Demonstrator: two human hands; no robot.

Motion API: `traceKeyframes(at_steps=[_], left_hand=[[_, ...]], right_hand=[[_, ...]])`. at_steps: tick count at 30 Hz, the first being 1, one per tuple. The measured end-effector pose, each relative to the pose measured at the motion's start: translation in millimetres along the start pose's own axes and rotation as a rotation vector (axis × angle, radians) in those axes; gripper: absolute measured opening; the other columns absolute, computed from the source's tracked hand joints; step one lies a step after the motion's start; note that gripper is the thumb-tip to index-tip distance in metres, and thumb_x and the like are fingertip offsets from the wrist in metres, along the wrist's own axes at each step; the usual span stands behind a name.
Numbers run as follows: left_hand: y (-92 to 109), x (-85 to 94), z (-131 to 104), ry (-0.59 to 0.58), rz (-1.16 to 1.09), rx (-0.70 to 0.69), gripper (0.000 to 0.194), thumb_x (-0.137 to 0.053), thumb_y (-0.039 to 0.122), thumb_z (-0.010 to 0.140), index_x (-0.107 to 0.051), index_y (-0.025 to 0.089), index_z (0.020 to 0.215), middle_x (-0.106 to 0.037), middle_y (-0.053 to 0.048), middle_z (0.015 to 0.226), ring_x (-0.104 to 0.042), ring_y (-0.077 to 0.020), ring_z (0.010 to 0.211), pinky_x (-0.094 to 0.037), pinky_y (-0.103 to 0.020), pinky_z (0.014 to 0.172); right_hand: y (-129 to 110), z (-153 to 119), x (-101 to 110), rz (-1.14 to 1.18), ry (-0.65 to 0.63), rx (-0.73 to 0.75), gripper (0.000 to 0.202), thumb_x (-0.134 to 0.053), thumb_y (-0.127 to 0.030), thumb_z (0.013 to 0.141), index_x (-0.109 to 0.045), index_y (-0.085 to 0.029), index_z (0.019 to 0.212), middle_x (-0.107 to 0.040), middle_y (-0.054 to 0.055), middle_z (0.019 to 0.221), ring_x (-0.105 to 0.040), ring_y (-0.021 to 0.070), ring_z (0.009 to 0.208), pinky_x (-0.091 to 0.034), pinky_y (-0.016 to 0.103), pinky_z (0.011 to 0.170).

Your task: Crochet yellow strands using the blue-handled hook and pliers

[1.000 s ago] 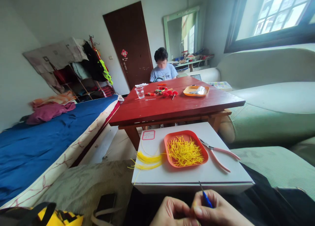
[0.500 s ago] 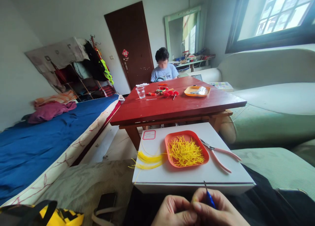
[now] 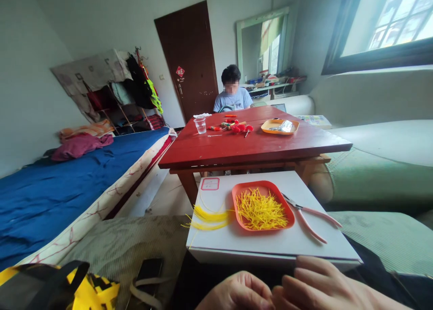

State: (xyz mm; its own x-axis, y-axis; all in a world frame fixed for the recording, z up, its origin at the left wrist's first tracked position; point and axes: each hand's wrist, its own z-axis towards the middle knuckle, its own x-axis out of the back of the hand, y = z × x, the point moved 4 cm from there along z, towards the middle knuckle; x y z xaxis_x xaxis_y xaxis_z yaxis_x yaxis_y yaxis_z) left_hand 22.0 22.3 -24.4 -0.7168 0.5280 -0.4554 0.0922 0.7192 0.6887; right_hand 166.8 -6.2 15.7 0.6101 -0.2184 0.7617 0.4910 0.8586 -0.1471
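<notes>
Down at the bottom edge, just in front of the white box [image 3: 270,247], the left hand [image 3: 241,294] and the right hand [image 3: 324,285] met with fingers curled and fingertips touching; whether they pinched anything could not be told, as the frame cut them off. On the box sat an orange tray [image 3: 286,211] holding a heap of short yellow strands [image 3: 260,211]. Left of the tray, a bundle of longer yellow strands [image 3: 209,217] lay over the box's edge. Right of the tray, touching its rim, pink-handled pliers [image 3: 313,217] rested on the box. Beyond the box stood a red table [image 3: 257,145] bearing a clear cup [image 3: 200,125], red bits [image 3: 237,127] and a second tray [image 3: 280,127], with another person [image 3: 232,96] seated behind it.
</notes>
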Motion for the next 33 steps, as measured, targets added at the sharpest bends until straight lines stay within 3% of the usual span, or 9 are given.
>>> traceKeyframes(at_steps=[3, 6, 13, 16, 20, 24, 28, 30, 33], left_hand=[[0, -1.3, 0, -0.051, -0.025, -0.028, 0.006, -0.057, 0.011, 0.048, -0.063, 0.013, 0.049, -0.041, 0.007, 0.038, -0.021, -0.0042, 0.034, -0.007, -0.025, 0.047], [-3, 2.1, 0, -0.048, -0.071, -0.047, 0.01, -0.059, 0.01, 0.048, -0.067, 0.011, 0.053, -0.049, 0.004, 0.043, -0.028, -0.0041, 0.037, -0.013, -0.023, 0.047], [-6, 12.9, 3, 0.072, -0.069, -0.072, 0.01, -0.069, 0.017, 0.048, -0.067, 0.009, 0.054, -0.06, -0.002, 0.05, -0.047, -0.0077, 0.043, -0.025, -0.021, 0.048], [1, 12.7, 2, 0.109, -0.106, -0.134, 0.021, -0.078, 0.028, 0.046, -0.065, 0.011, 0.048, -0.058, -0.001, 0.045, -0.047, -0.0085, 0.042, -0.028, -0.021, 0.047], [15, 13.2, -6, 0.232, 0.038, -0.304, 0.032, -0.08, 0.04, 0.05, -0.067, 0.011, 0.05, -0.058, -0.001, 0.047, -0.045, -0.007, 0.045, -0.031, -0.02, 0.051], [23, 14.9, -14, 0.467, 0.299, -0.495, 0.036, -0.074, 0.048, 0.058, -0.068, 0.012, 0.054, -0.06, -0.003, 0.049, -0.049, -0.0112, 0.05, -0.035, -0.023, 0.055], [31, 5.7, -25, 0.71, 0.643, -0.801, 0.023, -0.068, 0.036, 0.07, -0.07, 0.016, 0.058, -0.066, -0.006, 0.056, -0.057, -0.0169, 0.054, -0.041, -0.025, 0.056], [35, -3.3, -29, 0.719, 0.856, -0.974, 0.015, -0.065, 0.026, 0.074, -0.07, 0.018, 0.062, -0.068, -0.006, 0.057, -0.059, -0.0175, 0.054, -0.044, -0.025, 0.056], [35, -12.8, -30, 0.6, 1.197, -1.15, 0.01, -0.061, 0.018, 0.078, -0.069, 0.017, 0.073, -0.069, -0.007, 0.061, -0.061, -0.0173, 0.056, -0.046, -0.024, 0.055]], right_hand=[[4, -7, -9, 0.004, -0.016, -0.048, 0.02, -0.046, -0.013, 0.085, -0.05, -0.016, 0.104, -0.055, -0.001, 0.052, -0.039, 0.0146, 0.043, -0.036, 0.031, 0.049], [2, -8, -11, 0.049, -0.099, 0.07, 0.02, -0.043, -0.015, 0.086, -0.051, -0.011, 0.103, -0.056, 0.002, 0.054, -0.04, 0.0157, 0.044, -0.035, 0.031, 0.045], [3, 5, 12, 0.075, -0.075, 0.063, 0.041, -0.021, -0.023, 0.096, -0.061, -0.015, 0.093, -0.062, 0.007, 0.065, -0.048, 0.0164, 0.05, -0.037, 0.031, 0.05], [15, -2, 13, 0.148, -0.13, -0.082, 0.031, -0.029, -0.024, 0.094, -0.059, -0.018, 0.094, -0.059, 0.004, 0.068, -0.051, 0.0151, 0.055, -0.039, 0.028, 0.054], [26, -9, 5, 0.216, -0.076, -0.298, 0.026, -0.035, -0.017, 0.091, -0.055, -0.021, 0.075, -0.054, 0.0, 0.064, -0.047, 0.0113, 0.051, -0.036, 0.024, 0.049], [29, -5, -7, 0.437, -0.085, -0.68, 0.021, -0.049, -0.023, 0.084, -0.053, -0.021, 0.064, -0.054, -0.001, 0.063, -0.05, 0.0119, 0.054, -0.039, 0.022, 0.052], [26, 5, -16, 0.671, -0.093, -0.914, 0.024, -0.058, -0.031, 0.075, -0.052, -0.019, 0.055, -0.047, -0.004, 0.055, -0.039, 0.0117, 0.051, -0.031, 0.025, 0.05], [24, 7, -23, 0.87, -0.092, -1.017, 0.024, -0.063, -0.032, 0.069, -0.05, -0.018, 0.054, -0.041, -0.005, 0.052, -0.032, 0.0114, 0.052, -0.027, 0.026, 0.051], [22, 6, -33, 1.124, -0.062, -1.103, 0.028, -0.065, -0.041, 0.064, -0.051, -0.017, 0.057, -0.039, -0.005, 0.053, -0.03, 0.012, 0.054, -0.025, 0.027, 0.053]])
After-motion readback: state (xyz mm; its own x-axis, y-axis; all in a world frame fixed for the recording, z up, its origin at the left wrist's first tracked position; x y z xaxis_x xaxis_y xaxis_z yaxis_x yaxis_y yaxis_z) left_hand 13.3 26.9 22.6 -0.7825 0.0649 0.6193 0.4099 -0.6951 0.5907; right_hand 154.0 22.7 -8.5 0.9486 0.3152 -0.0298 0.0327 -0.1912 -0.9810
